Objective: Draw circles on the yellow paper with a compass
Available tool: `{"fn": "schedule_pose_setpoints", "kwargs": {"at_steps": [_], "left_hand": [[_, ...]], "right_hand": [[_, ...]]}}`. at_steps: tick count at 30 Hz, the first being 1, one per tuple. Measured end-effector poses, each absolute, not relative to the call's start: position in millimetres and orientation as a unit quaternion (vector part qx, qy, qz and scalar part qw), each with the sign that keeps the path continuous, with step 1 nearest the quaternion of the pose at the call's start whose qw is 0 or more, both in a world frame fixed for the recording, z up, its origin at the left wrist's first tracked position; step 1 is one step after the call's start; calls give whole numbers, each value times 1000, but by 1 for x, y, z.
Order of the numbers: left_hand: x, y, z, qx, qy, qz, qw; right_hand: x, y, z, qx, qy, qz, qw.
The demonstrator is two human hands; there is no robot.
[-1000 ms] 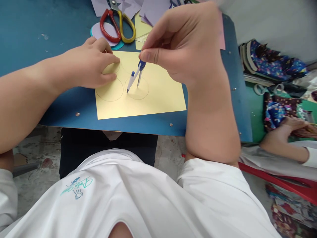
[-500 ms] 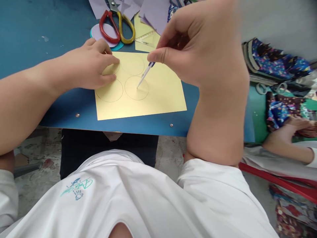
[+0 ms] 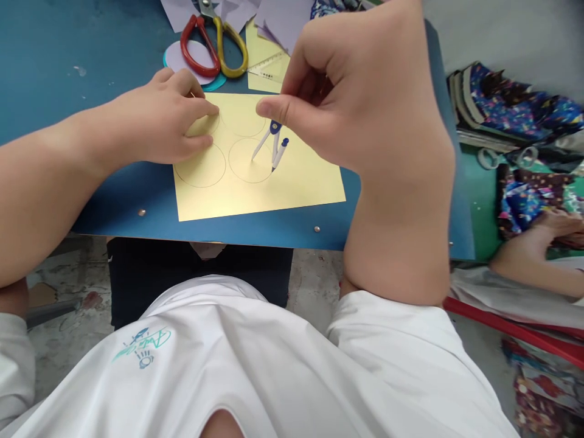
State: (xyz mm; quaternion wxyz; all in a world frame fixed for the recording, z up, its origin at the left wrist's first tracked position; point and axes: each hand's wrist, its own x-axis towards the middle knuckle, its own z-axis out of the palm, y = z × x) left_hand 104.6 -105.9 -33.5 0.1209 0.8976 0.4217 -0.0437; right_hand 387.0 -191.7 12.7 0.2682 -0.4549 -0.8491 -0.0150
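Note:
A sheet of yellow paper lies near the front edge of the blue table, with several thin circles drawn on it. My right hand pinches the top of a blue and white drawing compass. One leg's point rests inside the right front circle, and the other leg's tip stands at that circle's right edge. My left hand lies with spread fingers on the sheet's left part, thumb and forefinger on the paper. It covers part of the back left circle.
Scissors with red and yellow handles lie on cut paper rounds behind my left hand. A clear ruler sits on another yellow piece, beside purple paper. At right, another person's arm rests by patterned cloth items.
The compass has turned in my right hand, so both its legs now show, the drawing leg at the circle's right side. My left hand stays in place on the paper.

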Motion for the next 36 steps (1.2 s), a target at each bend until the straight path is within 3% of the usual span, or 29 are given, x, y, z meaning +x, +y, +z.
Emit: {"fn": "schedule_pose_setpoints", "kwargs": {"at_steps": [12, 20, 31, 36], "left_hand": [[91, -94, -52, 911, 397, -3, 107], [87, -94, -59, 911, 397, 15, 109], [82, -105, -47, 919, 377, 8, 110], [83, -103, -45, 916, 385, -11, 112]], "right_hand": [[377, -185, -3, -392, -870, -30, 298], [405, -173, -17, -324, -886, 50, 327], [465, -128, -47, -372, -758, 45, 534], [481, -110, -72, -387, -728, 28, 565]]}}
